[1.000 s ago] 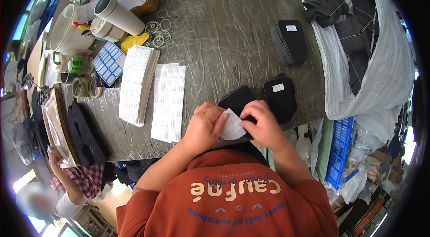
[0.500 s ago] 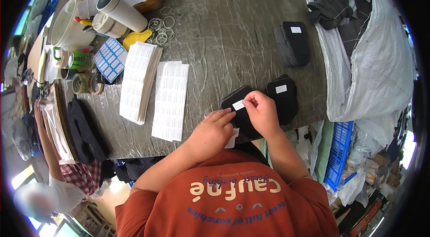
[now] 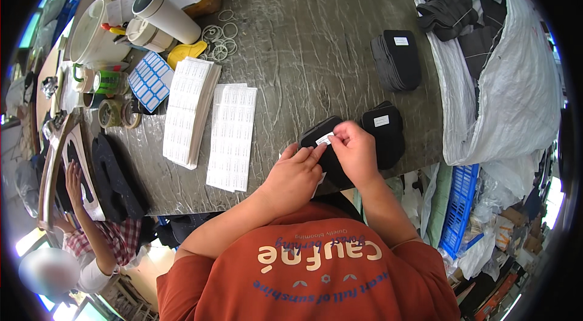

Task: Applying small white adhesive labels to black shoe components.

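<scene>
Head view: both hands, left hand [image 3: 296, 174] and right hand [image 3: 355, 150], pinch a small white label [image 3: 325, 138] against a black insole [image 3: 322, 145] (table edge), beside label sheets [image 3: 231, 136].

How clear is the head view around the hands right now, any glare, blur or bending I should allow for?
Head view: sharp at the centre, where both hands pinch a small white label on a black pad; soft sheen on the grey table, no hard glare; fisheye bends the table edge near the rim; bright washout at the lower left corner; dark vignette all round.
</scene>
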A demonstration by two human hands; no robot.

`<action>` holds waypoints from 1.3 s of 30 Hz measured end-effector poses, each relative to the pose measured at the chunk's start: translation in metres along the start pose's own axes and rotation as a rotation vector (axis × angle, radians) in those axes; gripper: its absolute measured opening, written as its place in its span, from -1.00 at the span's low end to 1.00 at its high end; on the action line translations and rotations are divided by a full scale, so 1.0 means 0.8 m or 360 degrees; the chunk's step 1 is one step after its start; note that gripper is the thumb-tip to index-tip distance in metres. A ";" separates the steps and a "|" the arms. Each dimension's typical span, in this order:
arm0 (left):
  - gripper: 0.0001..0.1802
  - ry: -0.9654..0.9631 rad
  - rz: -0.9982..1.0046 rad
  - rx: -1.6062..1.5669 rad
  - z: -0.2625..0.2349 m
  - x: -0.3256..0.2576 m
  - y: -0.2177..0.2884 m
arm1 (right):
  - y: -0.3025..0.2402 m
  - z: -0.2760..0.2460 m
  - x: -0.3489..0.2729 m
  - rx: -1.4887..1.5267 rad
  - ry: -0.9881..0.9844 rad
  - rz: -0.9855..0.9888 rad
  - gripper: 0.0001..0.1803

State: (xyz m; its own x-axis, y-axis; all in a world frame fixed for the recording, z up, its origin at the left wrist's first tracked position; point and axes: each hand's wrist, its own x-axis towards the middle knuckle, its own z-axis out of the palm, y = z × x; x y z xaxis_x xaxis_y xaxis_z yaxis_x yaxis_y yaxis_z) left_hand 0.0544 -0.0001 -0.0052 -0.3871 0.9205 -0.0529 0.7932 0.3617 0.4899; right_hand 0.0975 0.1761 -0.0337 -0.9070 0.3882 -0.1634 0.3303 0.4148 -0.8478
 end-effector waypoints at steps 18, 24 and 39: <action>-0.84 -0.0099 -0.0054 -0.0309 -0.003 -0.019 -0.017 | 0.021 -0.073 0.033 -0.0171 0.0136 -0.0005 -0.83; -0.87 0.0215 -0.0321 -0.0847 -0.006 -0.005 -0.025 | 0.021 -0.119 0.033 -0.0925 0.0850 -0.0562 -0.86; -0.79 0.0219 0.0003 -0.0322 -0.002 -0.004 -0.009 | -0.011 -0.025 0.001 0.0354 -0.0055 0.0097 -0.95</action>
State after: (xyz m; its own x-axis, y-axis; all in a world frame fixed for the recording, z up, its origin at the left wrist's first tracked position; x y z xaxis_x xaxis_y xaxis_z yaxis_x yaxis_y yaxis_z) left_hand 0.0492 -0.0058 -0.0071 -0.4570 0.8874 0.0602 0.6890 0.3104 0.6550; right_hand 0.0994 0.1891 -0.0167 -0.8969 0.3769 -0.2315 0.3224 0.1984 -0.9256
